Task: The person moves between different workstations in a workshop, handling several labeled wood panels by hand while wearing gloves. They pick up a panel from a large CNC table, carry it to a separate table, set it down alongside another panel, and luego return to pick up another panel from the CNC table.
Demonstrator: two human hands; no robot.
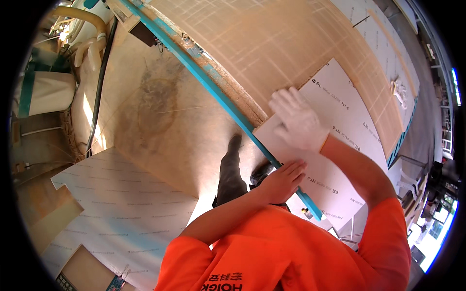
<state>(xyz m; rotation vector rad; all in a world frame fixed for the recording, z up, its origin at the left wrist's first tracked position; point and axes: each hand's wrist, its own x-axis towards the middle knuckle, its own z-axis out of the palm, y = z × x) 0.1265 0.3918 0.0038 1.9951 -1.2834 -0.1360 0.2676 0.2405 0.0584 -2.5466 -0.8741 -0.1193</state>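
A white film-covered panel [340,140] with printed rows lies on a brown worktop, its near corner beside a teal rail [213,92]. My right hand [298,119], in a pale work glove and slightly blurred, is over the panel's left edge. Its fingers stretch forward and the thumb stands apart; nothing shows in its grasp. My bare left hand [285,182] lies flat at the panel's near edge, over the teal rail, fingers stretched out. What lies under the palms is hidden.
The brown worktop [252,43] carries pale crossing lines. A crumpled white glove [399,93] lies at its right side. On the left are more white sheets [121,208], a black cable [100,92] and a beige hose [82,14]. My leg [230,174] stands left of the rail.
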